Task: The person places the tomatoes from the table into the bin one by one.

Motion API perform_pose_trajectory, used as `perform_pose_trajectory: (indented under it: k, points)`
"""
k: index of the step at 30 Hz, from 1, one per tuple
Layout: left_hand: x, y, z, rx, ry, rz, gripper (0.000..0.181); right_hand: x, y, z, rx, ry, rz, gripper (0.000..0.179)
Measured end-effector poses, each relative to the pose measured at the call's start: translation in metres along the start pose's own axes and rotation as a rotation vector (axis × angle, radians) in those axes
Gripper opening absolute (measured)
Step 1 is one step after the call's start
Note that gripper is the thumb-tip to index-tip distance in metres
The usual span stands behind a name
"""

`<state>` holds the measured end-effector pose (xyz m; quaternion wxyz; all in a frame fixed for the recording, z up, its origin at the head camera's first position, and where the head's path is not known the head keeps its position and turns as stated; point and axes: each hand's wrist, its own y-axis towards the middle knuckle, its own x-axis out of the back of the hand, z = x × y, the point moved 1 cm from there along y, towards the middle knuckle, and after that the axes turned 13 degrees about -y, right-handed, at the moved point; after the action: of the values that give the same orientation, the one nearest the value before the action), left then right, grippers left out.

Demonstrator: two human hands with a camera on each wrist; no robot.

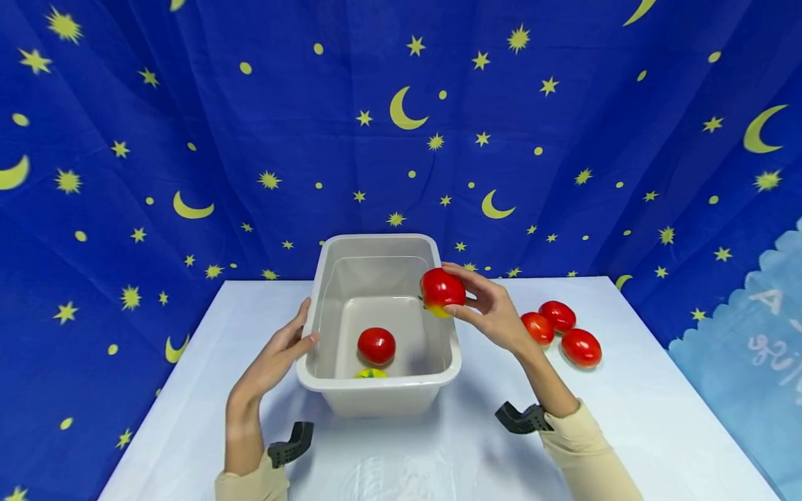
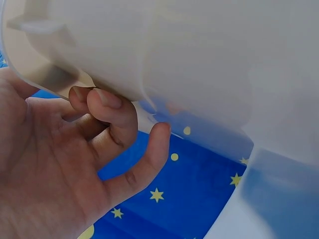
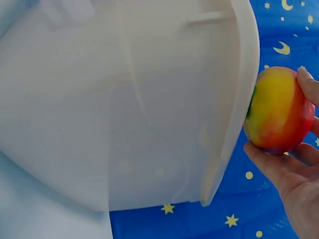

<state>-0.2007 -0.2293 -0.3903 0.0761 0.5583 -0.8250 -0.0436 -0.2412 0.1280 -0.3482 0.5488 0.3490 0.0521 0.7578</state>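
A light grey plastic bin (image 1: pixel 378 382) stands on the table. My left hand (image 1: pixel 276 358) grips its left rim, thumb on top; the left wrist view shows the curled fingers (image 2: pixel 112 107) under that rim. My right hand (image 1: pixel 491 313) holds a shiny red-and-yellow fruit (image 1: pixel 442 289) between thumb and fingers, over the bin's right rim. In the right wrist view the same fruit (image 3: pixel 279 112) shows its yellow side and a bit of green. Inside the bin lie a red fruit (image 1: pixel 376 346) and a yellow-green piece (image 1: pixel 371 374), mostly hidden by the near wall.
Right of the bin, beyond my right forearm, three glossy red fruits (image 1: pixel 581 348) lie close together on the white table (image 1: pixel 645 417). A blue cloth (image 1: pixel 351 139) with yellow stars and moons hangs behind. A pale blue cloth (image 1: pixel 764 334) appears at far right.
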Motion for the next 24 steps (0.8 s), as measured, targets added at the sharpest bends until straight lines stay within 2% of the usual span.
perform_pose_trajectory:
  k: [8, 24]
  points:
    - [0.0, 0.0, 0.0, -0.011, -0.004, 0.01, 0.068, -0.01, 0.004, -0.001, -0.014, 0.01, 0.037, 0.062]
    - [0.0, 0.001, 0.0, -0.006, -0.008, 0.012, 0.069, -0.029, 0.005, -0.002, 0.065, 0.03, 0.11, 0.057]
